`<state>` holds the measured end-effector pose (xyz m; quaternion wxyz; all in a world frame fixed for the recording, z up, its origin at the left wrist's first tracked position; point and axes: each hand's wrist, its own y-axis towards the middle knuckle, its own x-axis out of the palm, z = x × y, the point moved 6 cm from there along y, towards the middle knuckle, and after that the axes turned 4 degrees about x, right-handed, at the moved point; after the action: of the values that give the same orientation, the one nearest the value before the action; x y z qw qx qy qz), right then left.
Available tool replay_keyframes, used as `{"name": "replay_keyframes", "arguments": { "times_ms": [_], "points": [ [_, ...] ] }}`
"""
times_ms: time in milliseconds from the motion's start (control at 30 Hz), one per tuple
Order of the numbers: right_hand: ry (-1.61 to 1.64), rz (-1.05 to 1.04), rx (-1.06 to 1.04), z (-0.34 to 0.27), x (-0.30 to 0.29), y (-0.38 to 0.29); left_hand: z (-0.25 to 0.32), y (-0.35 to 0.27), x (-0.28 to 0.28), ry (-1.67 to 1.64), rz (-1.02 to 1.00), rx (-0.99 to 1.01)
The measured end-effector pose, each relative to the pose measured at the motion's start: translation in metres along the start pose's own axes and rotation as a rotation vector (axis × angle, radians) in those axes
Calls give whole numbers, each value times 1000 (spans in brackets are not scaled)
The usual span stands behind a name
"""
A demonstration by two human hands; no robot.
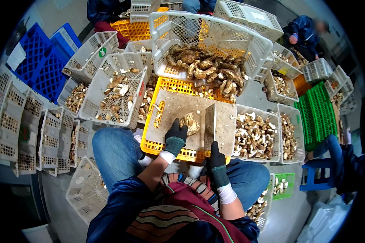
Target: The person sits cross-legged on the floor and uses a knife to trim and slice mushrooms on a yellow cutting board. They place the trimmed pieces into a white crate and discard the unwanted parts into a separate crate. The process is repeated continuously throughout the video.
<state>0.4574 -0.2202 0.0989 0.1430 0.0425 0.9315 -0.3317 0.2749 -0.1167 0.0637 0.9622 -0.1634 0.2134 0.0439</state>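
Observation:
My left hand (175, 137), in a black and green glove, rests its fingers on a brown and pale mushroom (192, 124). The mushroom lies on a grey cutting board (173, 106) dirtied with soil, over an upturned orange plastic crate (164, 83) between my knees. In my right hand (217, 162), gloved the same way, is a knife with a broad rectangular blade (210, 124). Its blade stands on edge on the board, to the right of the mushroom and apart from it. The handle is mostly hidden by the glove.
Beyond the board, a tipped white crate (211, 22) spills whole mushrooms (210, 65) towards me. Crates of mushrooms stand on the left (112, 91) and right (255, 136). Stacked green crates (316, 112) and a blue stool (319, 174) are farther right. Several people sit around.

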Motion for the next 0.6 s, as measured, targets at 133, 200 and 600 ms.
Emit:
{"name": "replay_keyframes", "arguments": {
  "times_ms": [133, 200, 600],
  "points": [
    [-368, 122, -279, -35, 6, -19, 11, -9, -3, -113, -16, -44],
    [19, -15, 0, -25, 10, -21, 16, -12, -6, -159, -14, -78],
    [-24, 11, -40, -33, 22, -19, 7, 5, 4, -276, -88, -103]
  ]
}}
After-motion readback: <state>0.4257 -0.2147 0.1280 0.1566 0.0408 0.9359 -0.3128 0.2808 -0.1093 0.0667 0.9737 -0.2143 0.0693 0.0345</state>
